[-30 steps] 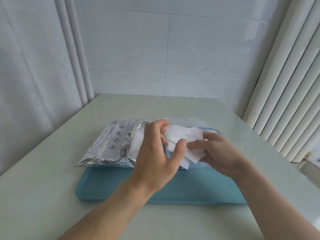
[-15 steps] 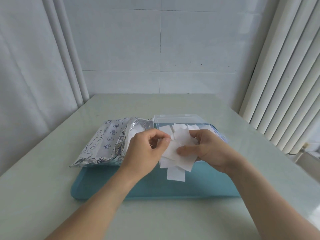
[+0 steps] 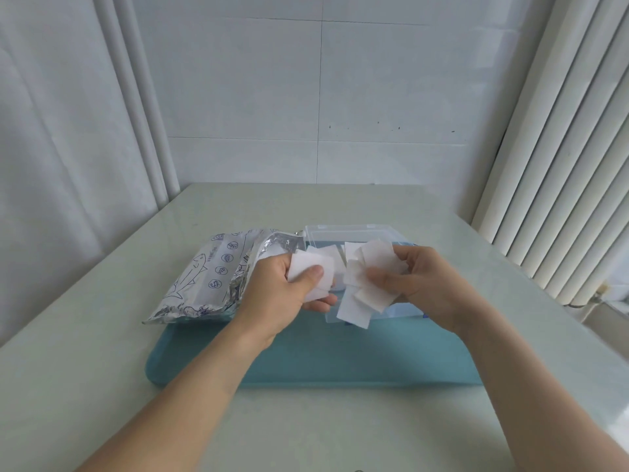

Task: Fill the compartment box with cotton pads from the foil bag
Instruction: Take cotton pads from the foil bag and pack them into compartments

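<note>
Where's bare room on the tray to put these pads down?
The blue tray is bare along its near edge, below both hands. Its far half is crowded: foil bag left, clear box right.

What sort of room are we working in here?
Probably a plain domestic or utility room: white tiled wall, a pale glossy table pushed into the corner, and vertical blinds on the right.

pale green table point(image 3: 340, 209) runs back into a corner of white tiled wall point(image 3: 391, 80), a few dark specks along one tile. white curtain point(image 3: 61, 114) hangs on the left, white ribbed radiator point(image 3: 561, 165) on the right. soft, even daylight.
</note>
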Motion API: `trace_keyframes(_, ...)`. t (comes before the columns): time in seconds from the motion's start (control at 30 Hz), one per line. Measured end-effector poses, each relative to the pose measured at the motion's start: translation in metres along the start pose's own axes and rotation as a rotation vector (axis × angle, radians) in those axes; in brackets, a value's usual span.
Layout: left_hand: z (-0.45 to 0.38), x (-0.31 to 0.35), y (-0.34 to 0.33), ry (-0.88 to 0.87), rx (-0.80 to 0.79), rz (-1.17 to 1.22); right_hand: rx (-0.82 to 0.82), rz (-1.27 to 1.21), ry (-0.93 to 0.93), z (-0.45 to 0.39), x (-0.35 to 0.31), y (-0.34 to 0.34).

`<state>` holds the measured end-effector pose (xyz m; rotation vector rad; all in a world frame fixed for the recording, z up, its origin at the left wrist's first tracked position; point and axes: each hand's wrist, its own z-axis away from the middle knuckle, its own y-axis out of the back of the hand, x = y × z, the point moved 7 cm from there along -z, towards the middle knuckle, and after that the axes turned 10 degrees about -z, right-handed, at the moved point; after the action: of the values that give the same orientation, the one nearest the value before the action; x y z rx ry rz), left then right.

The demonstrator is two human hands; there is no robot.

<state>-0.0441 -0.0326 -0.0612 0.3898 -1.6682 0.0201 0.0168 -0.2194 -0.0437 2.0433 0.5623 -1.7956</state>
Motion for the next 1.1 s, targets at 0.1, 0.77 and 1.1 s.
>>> trace_keyframes(0.1, 0.0, 0.004, 0.003, -0.037, -0.026, -0.067, 0.028, -0.023, -0.001, 0.0, -0.001, 0.009)
trace_keyframes(0.77, 0.024, 0.016, -0.036, 0.083, -0.56, 0.138, 0.157, 0.273, 0.116, 0.001, -0.008, -0.009)
trace_keyframes(1.1, 0.005, 0.0, -0.016, 0.049, -0.173, -0.023, -0.03, 0.225, 0.015, 0.006, -0.009, 0.01)
